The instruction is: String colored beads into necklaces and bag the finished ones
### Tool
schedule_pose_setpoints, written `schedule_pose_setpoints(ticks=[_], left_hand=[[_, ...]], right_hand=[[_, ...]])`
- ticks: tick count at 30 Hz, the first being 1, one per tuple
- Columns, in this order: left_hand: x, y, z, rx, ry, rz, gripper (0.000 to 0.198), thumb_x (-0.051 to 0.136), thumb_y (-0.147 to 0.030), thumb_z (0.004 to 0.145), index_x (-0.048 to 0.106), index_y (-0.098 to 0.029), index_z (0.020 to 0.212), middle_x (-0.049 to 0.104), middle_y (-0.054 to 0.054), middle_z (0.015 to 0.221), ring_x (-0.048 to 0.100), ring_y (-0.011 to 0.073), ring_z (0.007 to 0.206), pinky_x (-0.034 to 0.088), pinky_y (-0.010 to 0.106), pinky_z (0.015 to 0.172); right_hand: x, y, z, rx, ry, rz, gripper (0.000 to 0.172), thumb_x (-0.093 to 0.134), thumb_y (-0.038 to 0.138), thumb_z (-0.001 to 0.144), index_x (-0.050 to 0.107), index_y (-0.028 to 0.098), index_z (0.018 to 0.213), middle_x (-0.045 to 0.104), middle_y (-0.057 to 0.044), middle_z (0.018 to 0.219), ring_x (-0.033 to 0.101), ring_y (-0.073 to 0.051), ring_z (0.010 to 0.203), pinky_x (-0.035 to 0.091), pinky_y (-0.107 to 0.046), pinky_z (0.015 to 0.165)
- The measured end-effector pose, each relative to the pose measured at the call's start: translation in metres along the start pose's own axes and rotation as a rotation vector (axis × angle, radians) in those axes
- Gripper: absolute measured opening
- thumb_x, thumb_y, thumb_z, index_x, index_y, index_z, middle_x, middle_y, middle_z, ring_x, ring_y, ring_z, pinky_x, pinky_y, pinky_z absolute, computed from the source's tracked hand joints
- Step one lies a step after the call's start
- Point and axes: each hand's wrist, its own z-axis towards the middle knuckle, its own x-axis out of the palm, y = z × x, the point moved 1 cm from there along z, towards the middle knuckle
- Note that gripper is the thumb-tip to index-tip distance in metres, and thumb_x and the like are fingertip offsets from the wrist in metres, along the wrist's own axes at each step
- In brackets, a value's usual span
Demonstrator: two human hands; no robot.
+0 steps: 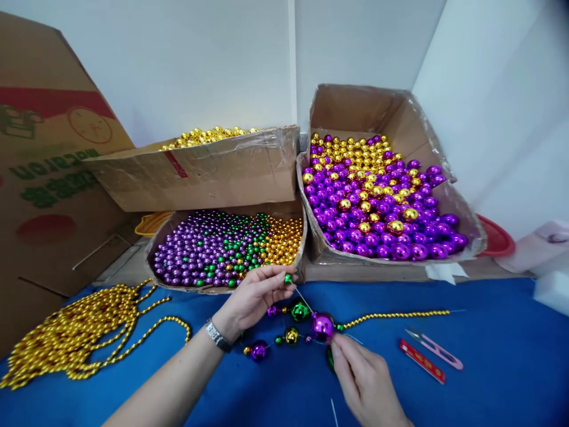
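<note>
Beadwork: a large purple bead (322, 326) is sitting between the hands, marking the dial's centre.
Left hand (262, 289): at ten o'clock, thumb and fingers are pinching together on a small green bead (288, 278); a thin strand (304, 299) is running from there to the large purple bead.
Right hand (363, 372): at five o'clock, thumb and forefinger are closing on its lower edge.
Gold string (395, 317): lying toward three o'clock.
Pink snips (438, 350): lying near four o'clock.
Cartons: small-bead carton (278, 209) is standing at ten, purple-and-gold carton (355, 110) at one.
</note>
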Motion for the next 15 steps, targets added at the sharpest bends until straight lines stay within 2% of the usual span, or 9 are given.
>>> schedule_pose_setpoints(ticks=[6, 9, 12, 15], left_hand=[[0.0, -0.001, 0.0, 0.024, -0.005, 0.065, 0.022, 0.064, -0.022, 0.082, 0.069, -0.014, 0.101, 0.068, 0.008, 0.096, 0.062, 0.0113, 0.076, 0.05, 0.022, 0.073], [0.005, -0.009, -0.002, 0.086, -0.019, 0.274, 0.022, 0.064, -0.025, 0.081, 0.07, -0.017, 0.1, 0.068, 0.008, 0.102, 0.062, 0.014, 0.084, 0.049, 0.023, 0.078], [0.018, -0.021, -0.004, 0.143, 0.073, 0.529, 0.028, 0.066, -0.025, 0.079, 0.068, -0.019, 0.107, 0.068, 0.008, 0.105, 0.061, 0.0191, 0.095, 0.048, 0.027, 0.084], [0.036, -0.031, 0.004, 0.159, 0.193, 0.555, 0.041, 0.065, -0.026, 0.08, 0.06, -0.021, 0.12, 0.066, 0.01, 0.109, 0.061, 0.0221, 0.098, 0.05, 0.031, 0.082]], right_hand=[[0.0, -0.005, -0.002, -0.014, -0.009, -0.033, 0.021, 0.037, 0.017, 0.094, 0.057, 0.018, 0.099, 0.063, -0.004, 0.074, 0.061, -0.015, 0.062, 0.046, -0.023, 0.061], [0.001, -0.005, -0.001, -0.013, 0.008, -0.044, 0.023, 0.035, 0.018, 0.094, 0.058, 0.018, 0.091, 0.061, -0.003, 0.068, 0.058, -0.014, 0.057, 0.044, -0.022, 0.055], [0.0, -0.004, 0.004, -0.01, -0.025, -0.029, 0.025, 0.033, 0.019, 0.095, 0.057, 0.018, 0.087, 0.061, -0.003, 0.067, 0.059, -0.014, 0.057, 0.044, -0.021, 0.056], [-0.005, -0.003, 0.009, 0.009, -0.113, 0.004, 0.025, 0.034, 0.02, 0.095, 0.058, 0.019, 0.088, 0.061, -0.002, 0.067, 0.06, -0.013, 0.058, 0.044, -0.02, 0.055]])
